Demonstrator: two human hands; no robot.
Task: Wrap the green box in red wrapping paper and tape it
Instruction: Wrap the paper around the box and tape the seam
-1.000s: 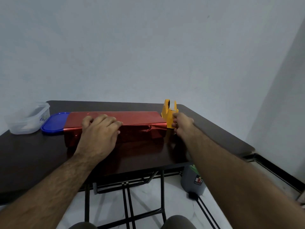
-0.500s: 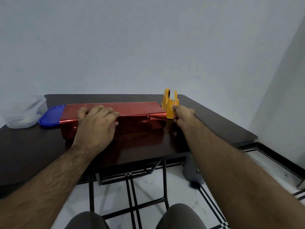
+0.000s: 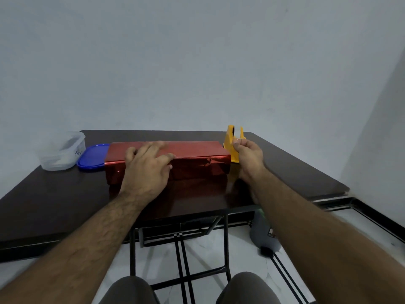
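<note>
Left hand (image 3: 146, 170) still lies flat across the red-wrapped box (image 3: 188, 159); right hand (image 3: 248, 153) beside it has lifted, pinching tape off the yellow tape dispenser (image 3: 232, 143), so taping looks next.

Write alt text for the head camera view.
A person's left hand presses flat on a long box wrapped in red paper on a dark table, while the right hand pinches at a yellow tape dispenser beside the box's right end.
</note>
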